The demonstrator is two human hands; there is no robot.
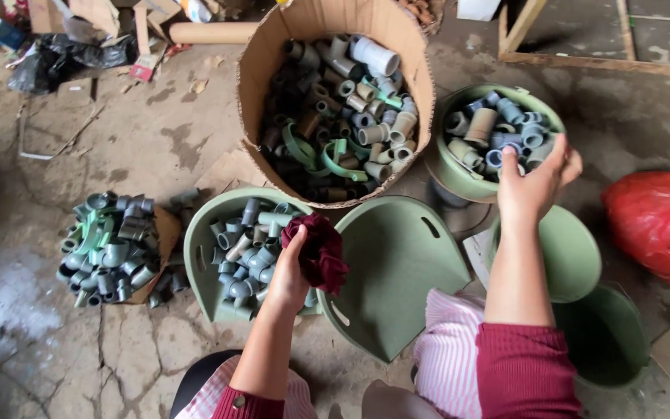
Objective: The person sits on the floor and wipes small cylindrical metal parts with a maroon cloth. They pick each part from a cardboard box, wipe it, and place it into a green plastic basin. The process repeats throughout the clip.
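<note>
Head view showed the left hand (pixel 287 275) closed on a dark red cloth (pixel 319 250); the right hand (pixel 535 185), fingers curled, reached into the green bowl (pixel 451 167) at upper right, its grip unclear.

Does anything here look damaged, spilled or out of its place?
Yes. The big cardboard barrel has a torn, ragged rim. At the left, grey pipe fittings spill off a cardboard scrap onto the cracked floor. Green straps lie tangled among the barrel's fittings.
</note>
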